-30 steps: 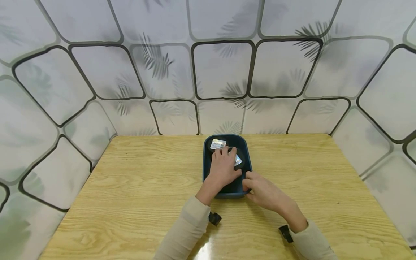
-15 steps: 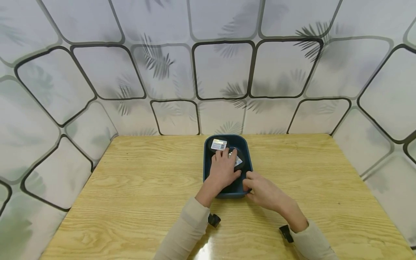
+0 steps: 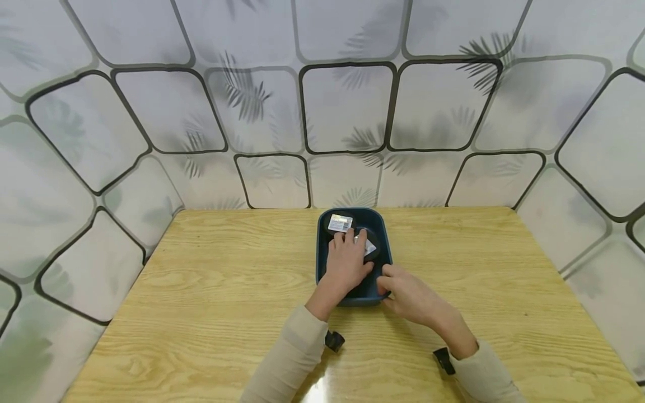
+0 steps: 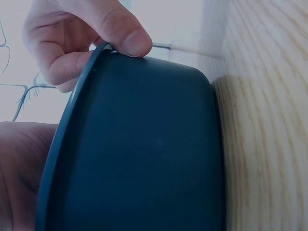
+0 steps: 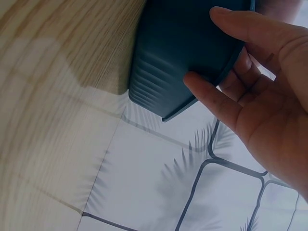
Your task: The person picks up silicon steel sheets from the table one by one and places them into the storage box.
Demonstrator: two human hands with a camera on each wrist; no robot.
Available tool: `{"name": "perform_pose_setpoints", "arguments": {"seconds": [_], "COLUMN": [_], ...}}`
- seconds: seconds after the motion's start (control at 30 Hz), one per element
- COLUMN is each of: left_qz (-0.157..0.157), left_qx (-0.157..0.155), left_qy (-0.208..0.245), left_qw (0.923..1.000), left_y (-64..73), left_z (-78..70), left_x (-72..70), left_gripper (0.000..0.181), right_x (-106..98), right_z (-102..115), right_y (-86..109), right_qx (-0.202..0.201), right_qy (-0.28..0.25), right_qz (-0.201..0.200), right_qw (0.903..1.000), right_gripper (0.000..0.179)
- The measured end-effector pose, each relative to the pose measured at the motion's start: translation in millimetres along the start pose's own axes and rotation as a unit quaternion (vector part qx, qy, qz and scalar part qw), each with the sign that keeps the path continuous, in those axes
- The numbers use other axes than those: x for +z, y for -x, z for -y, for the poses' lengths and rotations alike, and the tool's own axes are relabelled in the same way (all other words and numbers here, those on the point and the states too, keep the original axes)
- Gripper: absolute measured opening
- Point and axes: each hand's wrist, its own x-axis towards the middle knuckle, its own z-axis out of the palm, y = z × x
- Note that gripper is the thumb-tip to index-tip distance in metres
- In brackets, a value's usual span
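Note:
A dark blue plastic bin stands on the wooden table. Inside it lie two round black things with white labels; the farther black thing is at the back left. My left hand reaches into the bin and holds the nearer black thing, fingers over its top and thumb at its near side; its underside is hidden. My right hand grips the bin's rim at the near right corner. In the right wrist view the thumb and a finger of the right hand lie against the outer wall.
The wooden table reaches out on both sides of the bin. Behind it and at both sides stand patterned backdrop walls. A black wrist device sits under the left cuff, and another device under the right.

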Motion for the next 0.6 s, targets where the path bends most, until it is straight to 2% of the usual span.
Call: {"name": "perform_pose_setpoints", "arguments": {"seconds": [0.13,0.27,0.37,0.47,0.6], "left_qz": [0.011,0.005,-0.009,-0.023,-0.030], "left_qx": [0.008,0.022,0.024,0.014,-0.001], "left_qy": [0.022,0.062,0.094,0.115,0.113], "left_qw": [0.9997,0.9978,0.9953,0.9930,0.9932], "left_y": [1.3,3.0,5.9,9.3,12.2], "left_z": [4.5,16.4,30.4,47.6,69.7], "left_x": [-2.4,-8.9,-12.8,-14.2,-15.7], "left_gripper": [0.074,0.074,0.072,0.072,0.074], "right_x": [0,-2,-7,-15,-24], "right_z": [-1,-2,-2,-4,-9], "right_y": [-0.9,-2.6,-2.2,-1.9,-4.6], "right_qx": [-0.004,0.006,0.038,0.069,0.095], "right_qy": [-0.002,-0.005,-0.035,-0.072,-0.088], "right_qz": [-0.001,0.007,0.028,0.044,0.011], "right_qw": [1.0000,0.9999,0.9983,0.9940,0.9916], "right_gripper": [0.025,0.023,0.017,0.010,0.008]}}
